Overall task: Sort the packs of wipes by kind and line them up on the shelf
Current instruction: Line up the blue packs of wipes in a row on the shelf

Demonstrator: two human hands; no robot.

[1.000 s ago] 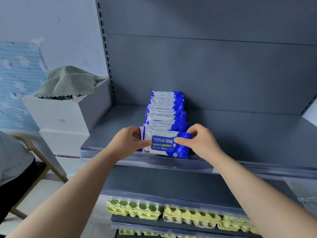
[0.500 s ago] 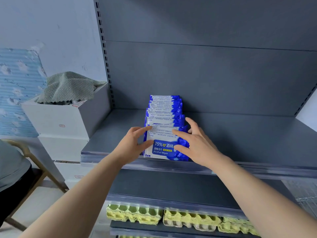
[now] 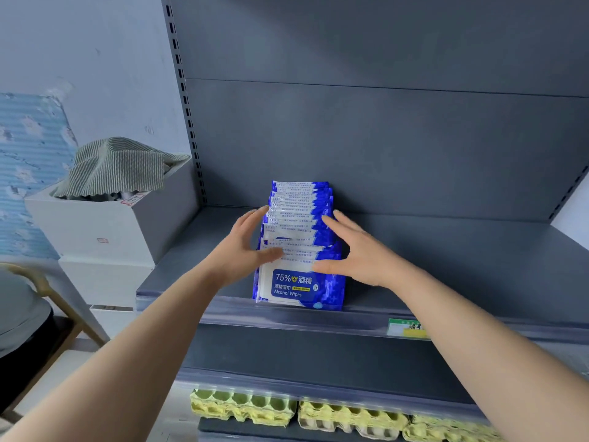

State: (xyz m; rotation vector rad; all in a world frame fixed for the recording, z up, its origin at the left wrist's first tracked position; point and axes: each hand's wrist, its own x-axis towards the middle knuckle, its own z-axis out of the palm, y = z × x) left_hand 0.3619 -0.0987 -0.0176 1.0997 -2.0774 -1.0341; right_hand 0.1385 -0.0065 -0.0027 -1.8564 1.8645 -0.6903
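The front pack [image 3: 298, 287], which both hands pinched at its top corners a second ago, now stands free at the near edge of the shelf [image 3: 446, 266], leaning back on the row of blue alcohol-wipe packs [image 3: 299, 218] that runs away toward the back panel. Both hands have let go and moved farther in. The left hand [image 3: 242, 247] lies flat-fingered along the row's left side with its thumb across the tops of the nearest packs, and the right hand [image 3: 360, 253] is spread along the right side. Neither grips anything. Whether the right fingers press the packs or sit just beside them is hard to tell. This looks like squaring up after placing: the pack is in line, and the hands are tidying the file. Only this one kind is in view on the shelf, so any other kinds are yet to be set out.
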